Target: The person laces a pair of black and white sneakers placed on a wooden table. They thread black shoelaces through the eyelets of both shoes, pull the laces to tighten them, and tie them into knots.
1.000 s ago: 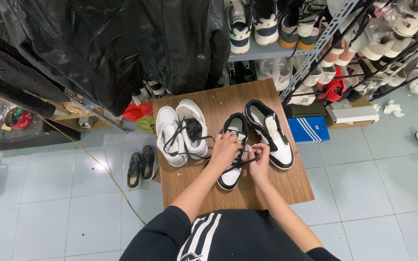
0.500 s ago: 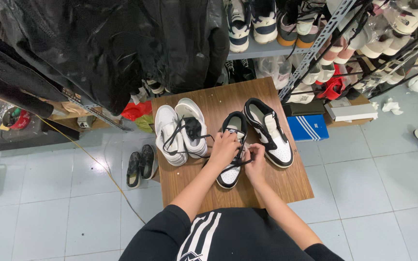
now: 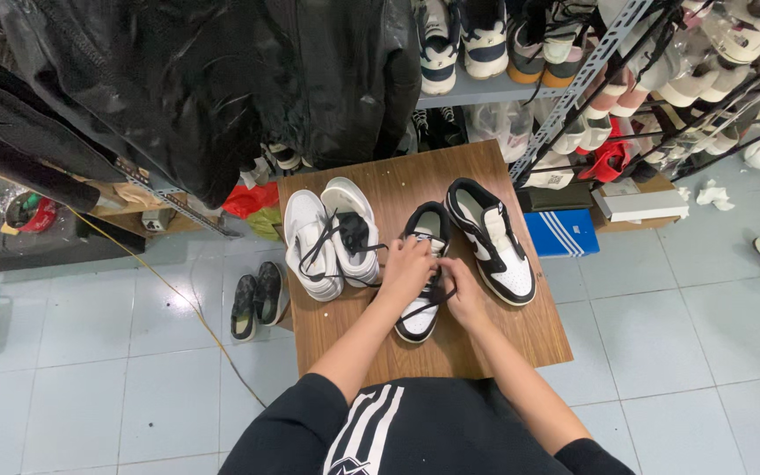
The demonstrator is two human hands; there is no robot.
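Under both hands, a black-and-white sneaker [image 3: 424, 264] lies toe-toward-the-person on the table [image 3: 521, 339], where the left hand [image 3: 408, 268] and right hand [image 3: 461, 286] pinch its black lace [image 3: 424, 303] taut, its mate [image 3: 492, 239] just right, a white pair [image 3: 332, 236] left.

Black-and-white sneaker [image 3: 422, 273] upright at frame centre on wooden table, toe toward viewer (black laces [image 3: 433, 297] loose, both hands on them).

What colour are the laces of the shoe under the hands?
Black, on the black-and-white shoe; head view shows it.
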